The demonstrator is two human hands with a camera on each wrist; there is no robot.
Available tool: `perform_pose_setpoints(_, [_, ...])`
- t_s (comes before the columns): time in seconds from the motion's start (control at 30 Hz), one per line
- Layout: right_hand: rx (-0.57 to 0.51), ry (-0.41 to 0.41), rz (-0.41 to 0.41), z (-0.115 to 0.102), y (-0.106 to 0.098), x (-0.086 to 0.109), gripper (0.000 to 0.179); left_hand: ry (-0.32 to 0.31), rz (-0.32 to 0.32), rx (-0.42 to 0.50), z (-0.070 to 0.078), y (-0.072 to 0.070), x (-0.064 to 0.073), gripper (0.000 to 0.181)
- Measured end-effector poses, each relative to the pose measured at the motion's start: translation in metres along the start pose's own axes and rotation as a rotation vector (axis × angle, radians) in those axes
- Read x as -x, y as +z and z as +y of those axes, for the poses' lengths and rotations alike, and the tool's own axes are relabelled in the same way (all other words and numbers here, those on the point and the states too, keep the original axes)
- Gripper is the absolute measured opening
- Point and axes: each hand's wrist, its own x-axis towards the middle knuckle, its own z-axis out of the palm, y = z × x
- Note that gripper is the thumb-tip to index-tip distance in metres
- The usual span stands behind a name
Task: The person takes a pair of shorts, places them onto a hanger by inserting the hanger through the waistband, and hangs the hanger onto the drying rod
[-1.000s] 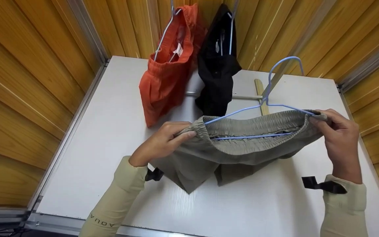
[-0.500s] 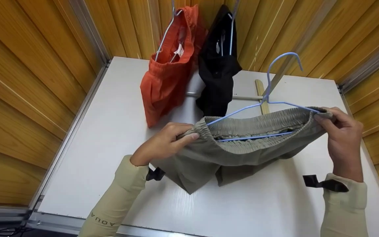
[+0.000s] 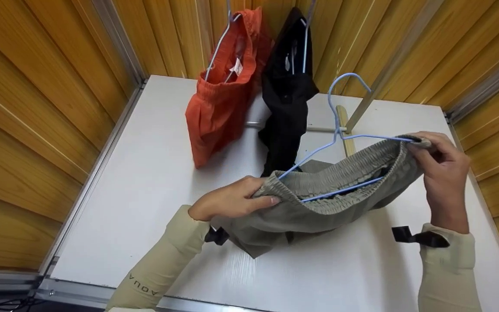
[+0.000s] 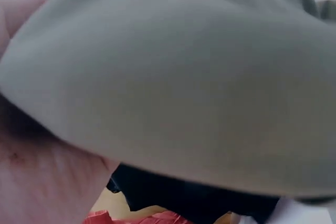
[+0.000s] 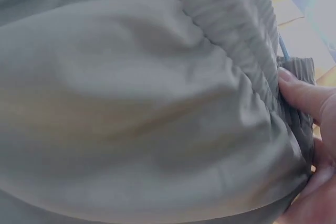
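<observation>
Grey-green shorts [image 3: 319, 221] with a gathered elastic waistband are held up over the white table, a blue wire hanger [image 3: 336, 130] inside the waist. My left hand [image 3: 236, 197] pinches the waistband's left end, thumb on top. At the other end, higher up, my right hand [image 3: 442, 164] grips the waistband around the hanger's corner. The hanger's hook rises above the waist, and its bottom bar crosses the opening. Cloth of the shorts [image 4: 173, 87] fills most of the left wrist view. In the right wrist view, the thumb [image 5: 299, 90] presses on the waistband.
Orange shorts [image 3: 219, 117] and a black garment [image 3: 286, 99] hang on wire hangers at the back. Behind the held hanger stands a wooden post [image 3: 362, 108] with a crosspiece foot and a low rod. Wood-plank walls [image 3: 28, 108] enclose the white table [image 3: 115, 208].
The hanger and shorts have swung left and tilted, the left end lower and nearer the middle. My left hand has moved right and down; my right hand has shifted slightly left and up.
</observation>
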Motion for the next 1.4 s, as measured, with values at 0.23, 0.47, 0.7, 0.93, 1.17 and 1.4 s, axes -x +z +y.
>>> perform_pose_setpoints(0.23, [0.265, 0.068, 0.119, -0.003, 0.015, -0.005, 0.036, 0.065, 0.042, 0.042, 0.001, 0.007, -0.006, 0.024])
perform_pose_setpoints(0.47, [0.387, 0.239, 0.119, -0.008, 0.031, -0.003, 0.07, 0.047, 0.101, 0.045, 0.004, 0.017, -0.01, 0.03])
perform_pose_setpoints(0.7, [0.367, 0.303, 0.073, -0.013, 0.043, 0.004, 0.072, 0.038, 0.18, 0.073, 0.011, 0.026, -0.014, 0.029])
perform_pose_setpoints(0.93, [0.462, 0.279, -0.046, -0.007, 0.051, 0.007, 0.064, 0.039, 0.251, 0.128, 0.019, 0.032, -0.024, 0.035])
perform_pose_setpoints(1.17, [0.4, 0.231, -0.128, -0.002, 0.06, 0.011, 0.06, 0.102, 0.333, 0.134, 0.027, 0.038, -0.038, 0.035])
perform_pose_setpoints(1.4, [0.352, 0.181, -0.177, 0.0, 0.069, 0.018, 0.056, 0.115, 0.46, 0.139, 0.037, 0.041, -0.051, 0.035])
